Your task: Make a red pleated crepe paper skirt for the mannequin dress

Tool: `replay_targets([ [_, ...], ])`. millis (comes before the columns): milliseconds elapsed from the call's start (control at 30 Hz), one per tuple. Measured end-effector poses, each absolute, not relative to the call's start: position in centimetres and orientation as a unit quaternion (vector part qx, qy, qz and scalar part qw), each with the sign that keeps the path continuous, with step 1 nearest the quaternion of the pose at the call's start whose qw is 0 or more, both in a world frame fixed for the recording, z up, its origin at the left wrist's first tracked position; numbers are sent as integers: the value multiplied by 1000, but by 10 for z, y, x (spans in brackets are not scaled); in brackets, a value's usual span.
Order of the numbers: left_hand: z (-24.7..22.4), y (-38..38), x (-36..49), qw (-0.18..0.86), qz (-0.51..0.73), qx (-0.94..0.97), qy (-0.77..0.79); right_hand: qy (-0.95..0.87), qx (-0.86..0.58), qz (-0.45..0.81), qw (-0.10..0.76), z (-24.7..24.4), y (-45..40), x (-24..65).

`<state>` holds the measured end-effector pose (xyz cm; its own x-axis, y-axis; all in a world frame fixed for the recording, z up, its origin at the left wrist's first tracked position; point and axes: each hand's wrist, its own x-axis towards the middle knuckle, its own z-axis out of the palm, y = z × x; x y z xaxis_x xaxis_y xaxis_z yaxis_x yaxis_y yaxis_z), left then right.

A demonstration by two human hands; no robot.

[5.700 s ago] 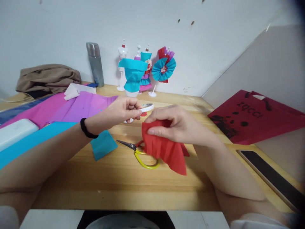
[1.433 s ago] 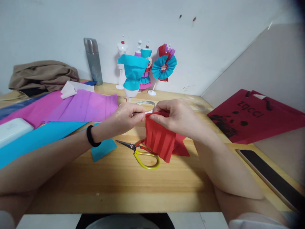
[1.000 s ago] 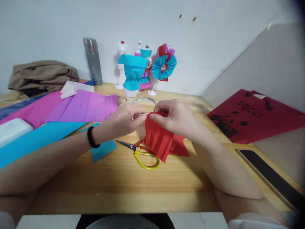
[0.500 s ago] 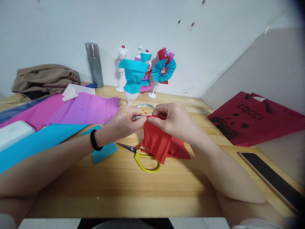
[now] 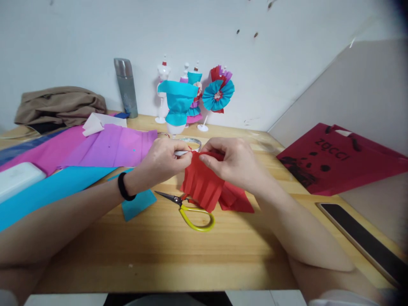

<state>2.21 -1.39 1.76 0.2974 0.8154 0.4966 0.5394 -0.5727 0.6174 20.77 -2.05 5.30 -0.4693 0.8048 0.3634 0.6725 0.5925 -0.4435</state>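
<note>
Pleated red paper (image 5: 205, 182) hangs from the fingers of both hands above the table's middle. My right hand (image 5: 231, 161) pinches its top edge between thumb and fingers. At the top left corner, my left hand (image 5: 167, 157) is closed on a thin white strip (image 5: 181, 152) and the paper's edge. Scissors with yellow and red handles (image 5: 197, 219) lie partly under the red paper, blades pointing left. A tape roll (image 5: 193, 142) sits behind the hands. A blue paper piece (image 5: 138, 205) lies below my left wrist.
Small mannequins stand at the back, one in a blue dress (image 5: 180, 102). At the left are purple paper (image 5: 111, 146), blue paper (image 5: 57, 182), a white box (image 5: 19, 180), brown cloth (image 5: 63, 104) and a bottle (image 5: 127, 91). A red bag (image 5: 331, 161) and phone (image 5: 357, 238) are right.
My hands have moved slightly apart, the left one shifting left. More of the red paper's top edge shows between them, and its hanging pleats have swung left and up.
</note>
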Motion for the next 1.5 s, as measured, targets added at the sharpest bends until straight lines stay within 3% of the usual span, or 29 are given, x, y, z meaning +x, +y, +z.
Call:
replay_targets([
  [200, 19, -15, 22, 168, 410, 791, 421, -858, -398, 179, 271, 52, -22, 207],
  [500, 14, -13, 21, 152, 430, 796, 397, -834, -416, 172, 320, 46, -13, 207],
  [933, 8, -10, 22, 69, 450, 812, 365, -825, -428, 170, 329, 43, -7, 206],
  [1200, 18, -19, 21, 11, 412, 846, 340, -790, -450, 242, 338, 41, -5, 203],
  [1333, 24, -21, 20, 56, 403, 838, 364, -781, -454, 252, 346, 40, -3, 203],
  [1500, 31, -16, 16, 237, 393, 793, 400, -796, -440, 221, 352, 43, -6, 205],
])
